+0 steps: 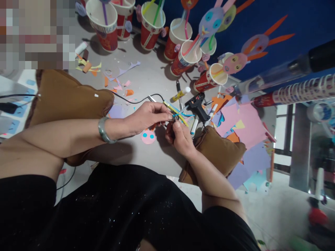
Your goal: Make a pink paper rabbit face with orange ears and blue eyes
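Observation:
My left hand (pixel 153 115), with a jade bangle (pixel 106 129) on its wrist, pinches with thumb and fingertips close to my right hand (pixel 181 137). The right hand is closed, its thumb up against its fingers. Something small, thin and dark shows between the fingertips; its kind is not clear. Just beyond lie yellow and blue straws (pixel 182 118) and a black glue gun (pixel 199 107), its nozzle toward my fingers. A pink paper face with blue eyes (pixel 148 137) lies on the table below my left hand.
Printed paper cups (pixel 153 31) with straws and paper faces line the back. Brown cushions (pixel 68 97) (pixel 218 150) lie under my arms. A glue stick (pixel 181 94) and paper scraps lie beyond my hands. Coloured paper sheets (pixel 248 122) and stacked cups (pixel 300 90) are at right.

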{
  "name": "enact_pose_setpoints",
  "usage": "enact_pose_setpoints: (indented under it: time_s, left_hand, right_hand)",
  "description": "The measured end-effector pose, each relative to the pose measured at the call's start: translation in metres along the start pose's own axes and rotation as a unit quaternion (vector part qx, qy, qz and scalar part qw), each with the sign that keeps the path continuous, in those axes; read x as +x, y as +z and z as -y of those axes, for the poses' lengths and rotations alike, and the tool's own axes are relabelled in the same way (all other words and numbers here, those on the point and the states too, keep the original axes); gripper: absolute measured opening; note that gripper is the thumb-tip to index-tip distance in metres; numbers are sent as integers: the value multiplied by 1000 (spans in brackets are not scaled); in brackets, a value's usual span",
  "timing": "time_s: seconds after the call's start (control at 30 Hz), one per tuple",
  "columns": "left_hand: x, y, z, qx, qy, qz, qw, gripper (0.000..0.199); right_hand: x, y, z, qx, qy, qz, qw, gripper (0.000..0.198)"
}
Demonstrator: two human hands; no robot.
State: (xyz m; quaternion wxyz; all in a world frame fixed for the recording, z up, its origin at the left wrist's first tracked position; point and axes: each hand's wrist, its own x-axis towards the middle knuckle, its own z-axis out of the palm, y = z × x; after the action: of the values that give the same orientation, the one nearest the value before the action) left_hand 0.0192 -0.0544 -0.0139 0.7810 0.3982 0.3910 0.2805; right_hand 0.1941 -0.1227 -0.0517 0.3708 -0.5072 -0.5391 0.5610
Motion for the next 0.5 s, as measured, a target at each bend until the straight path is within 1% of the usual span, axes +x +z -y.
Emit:
enact_pose_setpoints:
  time_s: [0.2, 0.5]
  left_hand:
    - [-1, 1, -2, 4, -14, 5, 1000, 16]
    - [1, 0, 3, 11, -8, 26, 1000, 16]
  right_hand:
    - [0, 1, 4, -6, 1, -7, 1000, 56]
    - [0, 1, 3, -9, 0, -9, 1000, 56]
